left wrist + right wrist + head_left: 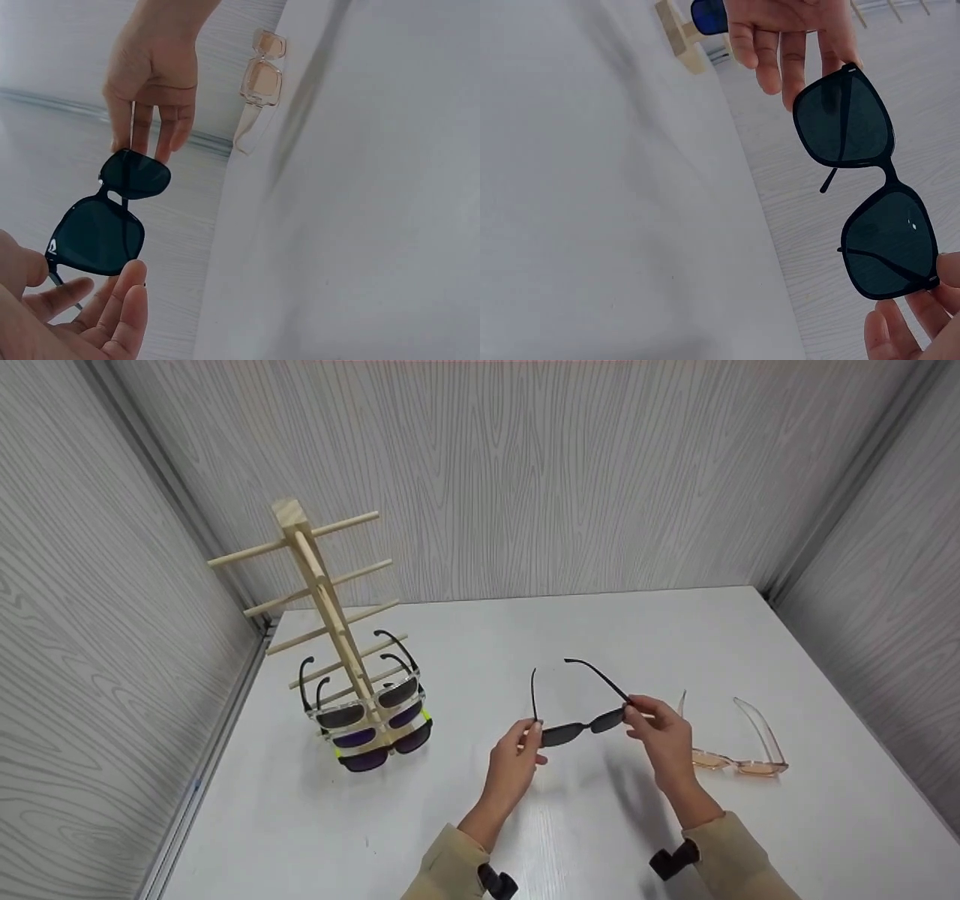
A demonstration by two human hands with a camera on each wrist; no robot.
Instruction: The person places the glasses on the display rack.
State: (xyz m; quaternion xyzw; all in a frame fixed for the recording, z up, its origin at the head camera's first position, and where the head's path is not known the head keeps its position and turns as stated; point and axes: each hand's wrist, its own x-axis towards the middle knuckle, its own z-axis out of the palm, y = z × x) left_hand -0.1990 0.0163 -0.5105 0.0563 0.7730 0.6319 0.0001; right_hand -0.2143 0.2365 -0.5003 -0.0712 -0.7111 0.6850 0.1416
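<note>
Over the white tabletop [480,649]: black-framed sunglasses with dark tinted lenses [564,733], held in the air by both hands. Left hand [512,761] pinches the left end by the hinge, thumb against fingers. Right hand [666,735] pinches the opposite end, same way. Both temples unfolded, pointing away from the person toward the grey wood-grain back wall [525,480]. Lenses face the wearer; one end sits a bit higher, on the right-hand side.

Just beyond the right hand, on the table: clear-framed glasses with peach-tinted lenses [760,768], temples unfolded, partly hidden by that hand.

Well left of the hands: pale wooden display rack with crosswise pegs [330,607], leaning in the head view. Three pairs stacked low on it: clear-framed sunglasses with dark lenses [341,716] on top, purple-lensed sunglasses [356,737] next, dark purple-lensed sunglasses [365,760] lowest. Yellow-green bits show near the lowest pair's ends; can't tell which frame they belong to.

Beige sleeves [454,859] on both arms.
</note>
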